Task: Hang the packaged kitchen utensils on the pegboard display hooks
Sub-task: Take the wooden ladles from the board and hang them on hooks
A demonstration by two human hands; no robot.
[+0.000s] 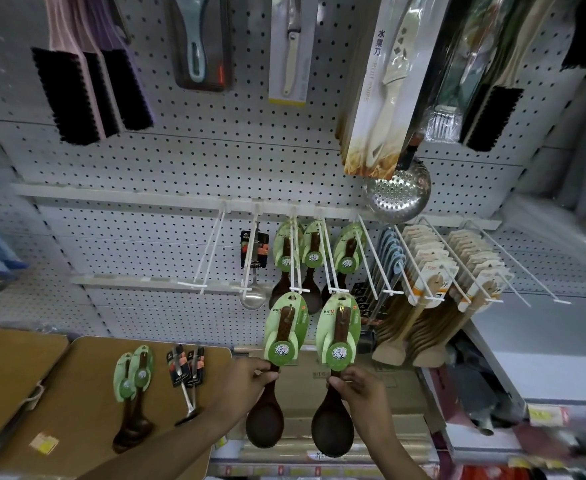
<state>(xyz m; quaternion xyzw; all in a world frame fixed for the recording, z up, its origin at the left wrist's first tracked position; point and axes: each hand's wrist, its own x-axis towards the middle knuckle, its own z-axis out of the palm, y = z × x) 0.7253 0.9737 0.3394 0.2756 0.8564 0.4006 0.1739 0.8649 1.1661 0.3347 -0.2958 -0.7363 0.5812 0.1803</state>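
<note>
Holding two packaged dark wooden spoons up to the pegboard (180,161), we have one in each hand. Our left hand (250,379) pinches the neck of the left spoon (265,424) just below its green card (286,327), fingers curled around the handle. Our right hand (360,386) grips the right spoon (331,433) the same way, just under its own green card (338,332). Both spoons hang bowl-down, side by side and apart from each other.

The top of each card sits right at the front tip of a white display hook: the left card at the tip of one hook (298,289), the right card at the tip of the next hook (336,289). We cannot tell whether the card holes are already threaded onto the tips. Further back on these hooks hang more green-carded spoons (314,254).

To the left, a steel ladle (253,292) with a black card hangs on another hook, and beside that stands a bare hook (208,258). To the right hang rows of pale wooden utensils (426,271).

Down on a brown board (76,393) at lower left lie two more green-carded spoons (133,393) and, just beside them, two black-carded ladles (187,379).
</note>
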